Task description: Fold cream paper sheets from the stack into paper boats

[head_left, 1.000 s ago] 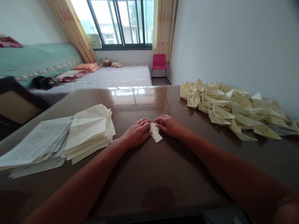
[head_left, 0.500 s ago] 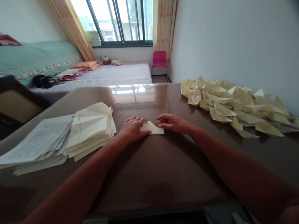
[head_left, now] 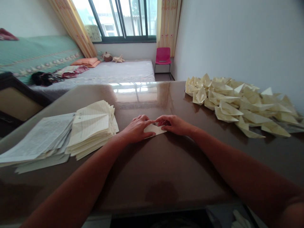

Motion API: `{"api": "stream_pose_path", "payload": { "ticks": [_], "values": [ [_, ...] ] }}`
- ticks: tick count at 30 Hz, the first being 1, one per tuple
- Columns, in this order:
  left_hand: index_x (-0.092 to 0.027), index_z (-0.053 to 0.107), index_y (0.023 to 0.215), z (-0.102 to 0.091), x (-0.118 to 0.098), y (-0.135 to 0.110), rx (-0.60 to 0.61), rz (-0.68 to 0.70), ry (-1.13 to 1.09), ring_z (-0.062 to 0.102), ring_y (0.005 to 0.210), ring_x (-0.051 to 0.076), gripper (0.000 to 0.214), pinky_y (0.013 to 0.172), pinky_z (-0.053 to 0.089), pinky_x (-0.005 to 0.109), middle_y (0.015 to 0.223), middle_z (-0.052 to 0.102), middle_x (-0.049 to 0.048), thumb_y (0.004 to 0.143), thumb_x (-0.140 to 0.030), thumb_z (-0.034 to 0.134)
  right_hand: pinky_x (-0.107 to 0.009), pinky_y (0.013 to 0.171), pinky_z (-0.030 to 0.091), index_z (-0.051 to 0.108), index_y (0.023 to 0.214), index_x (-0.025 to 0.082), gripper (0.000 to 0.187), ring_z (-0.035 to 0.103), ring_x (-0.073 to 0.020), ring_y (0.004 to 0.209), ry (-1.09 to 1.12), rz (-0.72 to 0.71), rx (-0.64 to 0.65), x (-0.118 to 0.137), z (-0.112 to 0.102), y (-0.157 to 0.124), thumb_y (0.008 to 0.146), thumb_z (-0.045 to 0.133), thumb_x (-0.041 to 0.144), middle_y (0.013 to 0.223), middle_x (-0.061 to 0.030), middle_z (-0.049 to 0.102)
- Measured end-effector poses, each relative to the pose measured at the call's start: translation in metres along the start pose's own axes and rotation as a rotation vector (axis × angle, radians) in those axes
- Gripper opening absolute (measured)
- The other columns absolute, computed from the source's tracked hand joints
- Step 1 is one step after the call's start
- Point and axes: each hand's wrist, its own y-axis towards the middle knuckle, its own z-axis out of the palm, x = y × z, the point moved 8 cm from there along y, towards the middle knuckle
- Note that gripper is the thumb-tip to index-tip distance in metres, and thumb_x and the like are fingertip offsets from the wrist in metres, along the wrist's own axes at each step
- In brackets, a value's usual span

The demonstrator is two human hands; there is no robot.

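A small folded sheet of cream paper lies on the brown table between my hands. My left hand grips its left side, the thumb along the near edge and the fingers over the far side. From the right, my right hand pinches the paper's other end between thumb and curled fingers. The index fingertips of both hands nearly meet above the far edge, hiding the paper's top part.
A stack of lined cream sheets and greyish printed sheets lie to the left. Many folded paper boats are heaped at the right by the wall. Beyond the glossy table stand a bed and a pink chair.
My right hand has closed onto the paper's right end. The paper is slightly turned, its right end raised, and its peak is now covered by my fingers.
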Motion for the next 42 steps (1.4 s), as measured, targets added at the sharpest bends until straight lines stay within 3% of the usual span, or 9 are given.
{"api": "stream_pose_path", "payload": {
  "ticks": [7,12,14,18,26,31,36,42],
  "values": [
    [-0.021,0.067,0.098,-0.004,0.007,0.004,-0.045,-0.132,-0.123,0.055,0.100,0.026,0.036,0.088,0.045,0.038,0.099,0.062,0.0066,0.077,-0.050,0.064,-0.026,0.076,0.049,0.066,0.100,0.016,0.023,0.064,-0.0140,0.080,-0.026,0.068,-0.103,-0.008,-0.008,0.000,0.078,0.060,0.013,0.086,-0.0024,0.070],
    [-0.023,0.067,0.089,0.000,0.011,0.005,-0.080,-0.246,-0.190,0.055,0.105,0.025,0.026,0.088,0.045,0.035,0.091,0.067,0.0034,0.079,-0.046,0.062,-0.022,0.066,0.046,0.067,0.086,0.017,0.011,0.059,-0.0097,0.066,-0.150,0.044,-0.213,-0.003,-0.012,-0.001,0.076,0.063,0.014,0.087,-0.0016,0.066],
    [-0.023,0.068,0.087,0.000,0.011,0.005,-0.090,-0.266,-0.200,0.056,0.104,0.025,0.025,0.087,0.045,0.034,0.091,0.067,0.0031,0.078,-0.046,0.062,-0.022,0.063,0.044,0.069,0.079,0.017,0.007,0.058,-0.0095,0.063,-0.209,0.032,-0.198,0.001,-0.011,-0.002,0.076,0.063,0.015,0.083,-0.0014,0.066],
    [-0.022,0.068,0.086,-0.002,0.010,0.003,-0.124,-0.279,-0.215,0.059,0.097,0.024,0.025,0.085,0.046,0.034,0.089,0.066,0.0038,0.077,-0.045,0.063,-0.023,0.063,0.043,0.073,0.082,0.019,0.013,0.060,-0.0127,0.066,-0.274,0.054,-0.106,0.007,-0.007,-0.003,0.078,0.061,0.019,0.074,-0.0011,0.069],
    [-0.021,0.068,0.085,-0.007,0.004,0.001,-0.215,-0.222,-0.300,0.061,0.084,0.019,0.018,0.079,0.047,0.030,0.087,0.064,0.0024,0.077,-0.037,0.063,-0.021,0.060,0.041,0.072,0.085,0.018,0.013,0.057,-0.0117,0.064,-0.158,0.183,-0.031,0.003,-0.002,-0.004,0.075,0.066,0.025,0.071,0.0008,0.067],
    [-0.020,0.069,0.088,-0.007,0.005,0.001,-0.232,-0.199,-0.334,0.060,0.082,0.019,0.022,0.078,0.047,0.030,0.085,0.065,0.0025,0.078,-0.039,0.063,-0.022,0.059,0.038,0.069,0.082,0.017,0.010,0.055,-0.0113,0.063,-0.169,0.137,-0.006,0.008,-0.001,-0.003,0.077,0.063,0.023,0.069,0.0014,0.064],
    [-0.020,0.064,0.110,-0.012,0.025,0.000,-0.339,-0.273,-0.466,0.062,0.085,0.018,0.035,0.079,0.049,0.030,0.101,0.069,0.0056,0.088,-0.042,0.049,-0.023,0.060,0.037,0.068,0.080,0.017,0.009,0.055,-0.0121,0.064,-0.273,0.211,-0.101,-0.008,-0.019,-0.002,0.075,0.062,0.021,0.070,0.0002,0.065],
    [-0.016,0.067,0.108,-0.009,0.050,-0.003,-0.332,-0.347,-0.505,0.064,0.083,0.019,0.039,0.077,0.051,0.031,0.092,0.070,0.0066,0.084,-0.045,0.055,-0.023,0.057,0.037,0.066,0.077,0.016,0.011,0.053,-0.0121,0.061,-0.202,0.290,-0.209,-0.033,-0.038,-0.003,0.073,0.063,0.026,0.066,0.0008,0.064]
  ]
}}
